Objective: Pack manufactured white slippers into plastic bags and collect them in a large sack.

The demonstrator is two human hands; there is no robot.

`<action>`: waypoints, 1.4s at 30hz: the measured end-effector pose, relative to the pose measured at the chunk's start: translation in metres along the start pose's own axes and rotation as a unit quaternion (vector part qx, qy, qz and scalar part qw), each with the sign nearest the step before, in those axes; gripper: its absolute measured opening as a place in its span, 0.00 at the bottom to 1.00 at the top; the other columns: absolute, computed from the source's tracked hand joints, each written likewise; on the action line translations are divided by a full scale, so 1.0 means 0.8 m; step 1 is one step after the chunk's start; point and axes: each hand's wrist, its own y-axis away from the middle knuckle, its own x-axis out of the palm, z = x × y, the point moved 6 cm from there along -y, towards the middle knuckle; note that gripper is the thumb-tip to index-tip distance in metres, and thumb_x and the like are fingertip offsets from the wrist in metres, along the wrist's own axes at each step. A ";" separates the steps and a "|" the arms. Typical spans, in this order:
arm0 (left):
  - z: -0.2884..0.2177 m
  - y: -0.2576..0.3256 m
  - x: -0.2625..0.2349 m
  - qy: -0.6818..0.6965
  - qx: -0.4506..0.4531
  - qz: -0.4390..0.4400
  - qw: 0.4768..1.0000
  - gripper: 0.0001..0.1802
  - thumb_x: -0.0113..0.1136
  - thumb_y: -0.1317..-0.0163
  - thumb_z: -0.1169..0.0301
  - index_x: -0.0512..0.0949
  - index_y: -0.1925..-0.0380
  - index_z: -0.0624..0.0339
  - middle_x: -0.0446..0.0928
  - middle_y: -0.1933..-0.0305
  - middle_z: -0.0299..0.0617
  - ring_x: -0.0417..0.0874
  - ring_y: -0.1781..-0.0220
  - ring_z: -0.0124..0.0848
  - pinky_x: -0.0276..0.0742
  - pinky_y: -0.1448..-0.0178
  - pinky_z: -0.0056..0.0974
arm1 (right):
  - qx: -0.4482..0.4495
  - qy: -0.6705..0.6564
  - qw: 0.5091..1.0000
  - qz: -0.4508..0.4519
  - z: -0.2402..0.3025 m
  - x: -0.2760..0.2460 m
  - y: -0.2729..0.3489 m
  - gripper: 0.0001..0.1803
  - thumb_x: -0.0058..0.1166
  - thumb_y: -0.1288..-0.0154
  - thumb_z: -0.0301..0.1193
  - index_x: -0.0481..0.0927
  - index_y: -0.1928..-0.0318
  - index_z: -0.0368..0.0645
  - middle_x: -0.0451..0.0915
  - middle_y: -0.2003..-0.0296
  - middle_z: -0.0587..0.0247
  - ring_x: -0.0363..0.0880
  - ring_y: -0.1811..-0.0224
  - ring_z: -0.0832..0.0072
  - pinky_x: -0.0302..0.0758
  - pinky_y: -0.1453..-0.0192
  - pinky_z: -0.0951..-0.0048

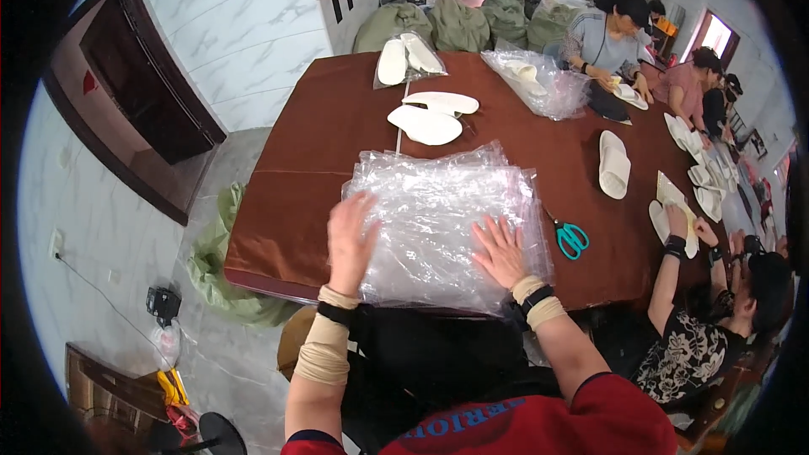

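A stack of clear plastic bags lies in front of me at the table's near edge. My right hand rests flat on the stack's right part, fingers spread. Over the stack's left edge is my left hand, slightly blurred, its fingers stretched out and nothing in them; whether it touches the plastic I cannot tell. Just beyond the bags lie two white slippers, one partly over the other. Farther back, a pair of white slippers sits in a clear bag. Scissors with teal handles lie right of the stack.
A brown cloth covers the table. A single white slipper and a loose heap of clear plastic are to the right. Co-workers handle slippers along the right side. Green sacks stand behind; another green sack is at the left floor.
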 end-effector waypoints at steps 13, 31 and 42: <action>-0.013 0.004 0.072 -0.115 0.061 0.213 0.968 0.41 0.64 0.44 0.51 0.62 0.30 0.39 0.47 0.21 0.38 0.41 0.20 0.49 0.40 0.27 0.70 | 0.006 -0.018 0.999 0.031 -0.003 -0.008 -0.007 0.36 0.43 0.31 0.55 0.53 0.26 0.65 0.46 0.24 0.63 0.39 0.22 0.55 0.35 0.26 0.34; 0.050 0.069 0.153 -0.130 -0.012 0.347 0.929 0.43 0.42 0.37 0.36 0.50 0.26 0.40 0.43 0.21 0.40 0.43 0.20 0.45 0.40 0.29 0.74 | 0.359 -0.605 0.709 0.035 -0.080 0.033 -0.378 0.32 0.66 0.43 0.37 0.69 0.40 0.41 0.73 0.47 0.56 0.74 0.48 0.59 0.76 0.49 0.47; 0.060 0.072 0.143 -0.129 -0.030 0.337 0.932 0.43 0.45 0.38 0.37 0.51 0.26 0.40 0.44 0.21 0.39 0.43 0.20 0.45 0.41 0.28 0.73 | 0.162 -0.602 0.746 -0.235 -0.127 -0.205 -0.374 0.11 0.55 0.36 0.34 0.74 0.56 0.45 0.78 0.61 0.64 0.81 0.59 0.71 0.81 0.63 0.64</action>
